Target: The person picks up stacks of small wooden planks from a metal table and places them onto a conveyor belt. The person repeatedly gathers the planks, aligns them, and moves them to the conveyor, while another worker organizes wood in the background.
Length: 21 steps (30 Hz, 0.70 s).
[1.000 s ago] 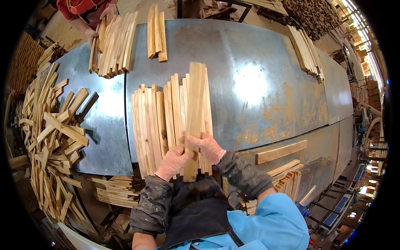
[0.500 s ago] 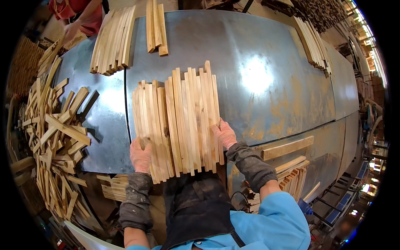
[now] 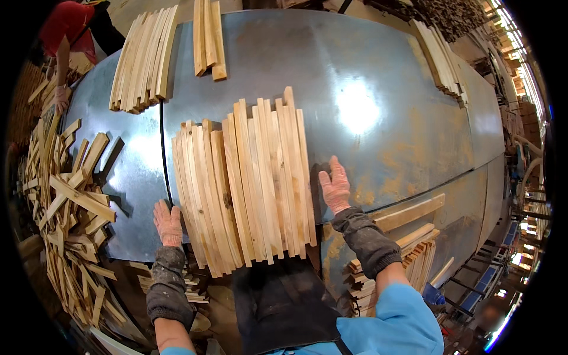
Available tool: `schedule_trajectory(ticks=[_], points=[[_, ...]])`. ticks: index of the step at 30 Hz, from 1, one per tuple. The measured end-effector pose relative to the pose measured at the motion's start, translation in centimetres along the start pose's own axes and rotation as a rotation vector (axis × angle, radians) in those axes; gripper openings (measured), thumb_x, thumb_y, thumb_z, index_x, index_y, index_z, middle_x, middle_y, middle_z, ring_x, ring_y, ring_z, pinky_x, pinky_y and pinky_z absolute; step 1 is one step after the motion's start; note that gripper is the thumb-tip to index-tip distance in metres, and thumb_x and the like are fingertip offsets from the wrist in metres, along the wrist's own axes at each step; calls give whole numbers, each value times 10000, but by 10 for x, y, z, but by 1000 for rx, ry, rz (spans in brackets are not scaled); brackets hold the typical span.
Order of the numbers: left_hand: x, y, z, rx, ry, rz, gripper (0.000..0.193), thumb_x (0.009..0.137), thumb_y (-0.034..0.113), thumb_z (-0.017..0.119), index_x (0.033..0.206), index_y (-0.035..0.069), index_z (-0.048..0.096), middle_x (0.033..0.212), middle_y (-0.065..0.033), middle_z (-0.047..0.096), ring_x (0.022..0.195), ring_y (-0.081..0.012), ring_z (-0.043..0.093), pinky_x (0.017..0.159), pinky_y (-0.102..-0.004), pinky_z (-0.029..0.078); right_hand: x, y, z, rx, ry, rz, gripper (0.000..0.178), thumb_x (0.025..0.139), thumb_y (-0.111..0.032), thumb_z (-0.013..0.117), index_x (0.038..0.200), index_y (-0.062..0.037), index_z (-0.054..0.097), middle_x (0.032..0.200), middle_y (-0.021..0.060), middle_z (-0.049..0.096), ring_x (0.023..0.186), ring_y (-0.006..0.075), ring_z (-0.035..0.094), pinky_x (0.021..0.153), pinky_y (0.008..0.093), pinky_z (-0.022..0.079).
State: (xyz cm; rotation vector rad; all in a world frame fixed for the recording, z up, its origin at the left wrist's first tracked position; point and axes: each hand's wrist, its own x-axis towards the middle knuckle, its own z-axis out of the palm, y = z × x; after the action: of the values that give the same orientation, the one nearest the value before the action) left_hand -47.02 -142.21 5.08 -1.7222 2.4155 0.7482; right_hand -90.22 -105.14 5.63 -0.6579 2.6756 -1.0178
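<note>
A row of light wooden strips (image 3: 260,183) lies side by side on the metal table (image 3: 402,94), with uneven ends; the near ends reach the table's front edge by my apron. Just left of the row is my left hand (image 3: 168,223), in a pinkish work glove, fingers stretched out and holding nothing. On the other side my right hand (image 3: 335,186), gloved alike, hangs a little apart from the strips with its fingers spread. Both forearms wear dark sleeve covers.
A messy heap of wood offcuts (image 3: 74,207) fills the left side. More strips lie in a bundle (image 3: 145,62) at the far left, a few boards (image 3: 209,41) beside it, and a stack (image 3: 438,59) far right. Another person (image 3: 68,32) in red stands at upper left.
Both hands have let go of the row's sides and moved outward, fingers opening. The person in red has shifted left and reaches toward the heap.
</note>
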Motion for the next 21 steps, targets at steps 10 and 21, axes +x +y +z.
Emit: schedule_trajectory(ticks=[10, 21], points=[[-26, 87, 15, -40, -124, 27, 878, 993, 345, 709, 1694, 19, 292, 1717, -273, 339, 1599, -436, 299, 1330, -535, 175, -30, -52, 36, 835, -153, 327, 805, 1055, -132, 672, 1711, 21, 232, 1683, 163, 436, 1489, 258, 487, 1231, 378, 397], [-27, 108, -17, -1114, -510, -271, 801, 868, 152, 851, 1529, -36, 440, 1365, -171, 654, 1173, -247, 680, 1034, -410, 570, -17, -75, 7, 909, -443, 654, 825, 918, -121, 812, 1620, -15, 391, 1468, 146, 605, 1319, 261, 614, 1146, 420, 494]])
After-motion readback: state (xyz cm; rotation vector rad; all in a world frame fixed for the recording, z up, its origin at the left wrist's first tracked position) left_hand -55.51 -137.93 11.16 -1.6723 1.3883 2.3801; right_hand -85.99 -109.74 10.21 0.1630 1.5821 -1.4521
